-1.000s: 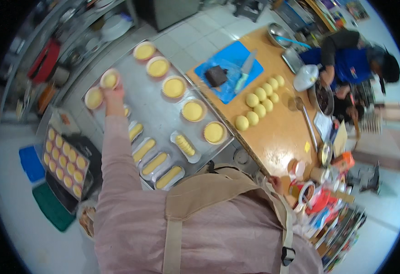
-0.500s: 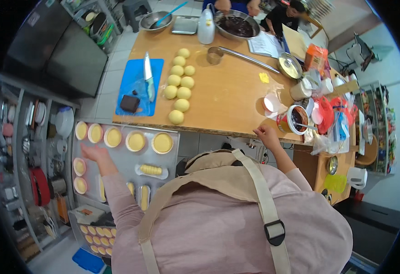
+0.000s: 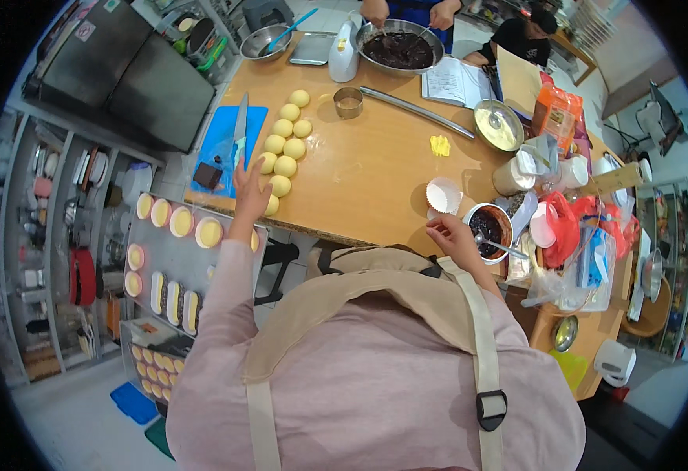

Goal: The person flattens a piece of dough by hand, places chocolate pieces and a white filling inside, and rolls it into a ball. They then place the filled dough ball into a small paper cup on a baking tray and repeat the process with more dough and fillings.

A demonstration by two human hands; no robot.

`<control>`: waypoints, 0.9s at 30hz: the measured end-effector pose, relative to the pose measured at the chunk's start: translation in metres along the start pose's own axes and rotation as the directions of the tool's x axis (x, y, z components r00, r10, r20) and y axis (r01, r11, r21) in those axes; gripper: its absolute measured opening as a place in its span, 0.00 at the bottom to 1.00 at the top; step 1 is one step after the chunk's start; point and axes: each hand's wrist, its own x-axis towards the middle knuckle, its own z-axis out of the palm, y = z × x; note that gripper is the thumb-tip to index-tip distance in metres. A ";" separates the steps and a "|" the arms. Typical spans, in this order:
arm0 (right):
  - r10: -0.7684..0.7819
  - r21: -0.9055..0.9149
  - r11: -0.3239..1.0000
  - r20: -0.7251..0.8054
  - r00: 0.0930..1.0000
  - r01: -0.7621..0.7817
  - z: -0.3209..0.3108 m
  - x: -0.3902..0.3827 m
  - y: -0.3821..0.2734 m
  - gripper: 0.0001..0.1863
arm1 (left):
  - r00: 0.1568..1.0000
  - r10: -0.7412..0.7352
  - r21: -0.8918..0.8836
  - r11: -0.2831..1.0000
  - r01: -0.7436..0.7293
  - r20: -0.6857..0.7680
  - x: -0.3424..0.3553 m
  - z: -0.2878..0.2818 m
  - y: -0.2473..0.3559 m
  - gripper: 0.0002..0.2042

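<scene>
My left hand (image 3: 251,195) is over the table's left front edge, its fingers spread and empty beside the nearest pale yellow dough balls (image 3: 284,166). Several of these balls stand in a staggered double row. Left of that hand, a knife (image 3: 240,129) and a dark brown block (image 3: 207,176) lie on a blue cutting board (image 3: 222,125). My right hand (image 3: 455,238) hovers at the front edge, fingers loosely bent and apart, with nothing visible in them. Close to it are a white fluted paper cup (image 3: 443,196) and a tub of dark filling (image 3: 492,225) with a spoon.
A tray (image 3: 173,257) at lower left bears paper cups of yellow dough. Across the wooden table (image 3: 375,180), another person's hands (image 3: 442,14) are at a bowl of dark mixture (image 3: 399,51). A metal tube (image 3: 419,110), ring (image 3: 349,103) and notebook (image 3: 454,82) lie between.
My left hand has moved from above the tray up to the dough balls. My right hand's fingers have loosened from a closed curl. The view has shifted, and the tray shows a different part.
</scene>
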 end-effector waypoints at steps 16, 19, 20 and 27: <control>0.048 0.058 0.997 -0.065 0.997 -0.045 -0.024 -0.015 0.016 0.11 | 0.765 -0.038 0.247 0.956 -0.160 0.642 0.074 0.037 -0.055 0.34; 0.072 0.089 0.994 -0.111 0.991 -0.062 -0.023 -0.013 0.013 0.10 | 0.762 0.028 0.180 0.966 -0.188 0.647 0.079 0.046 -0.055 0.35; 0.100 0.112 0.990 -0.118 0.988 -0.087 -0.020 -0.011 0.010 0.10 | 0.753 0.010 0.168 0.973 -0.160 0.658 0.080 0.044 -0.054 0.34; 0.157 0.147 0.979 -0.120 0.980 -0.139 0.006 0.009 -0.010 0.11 | 0.746 0.128 0.075 0.970 -0.232 0.653 0.085 0.045 -0.060 0.31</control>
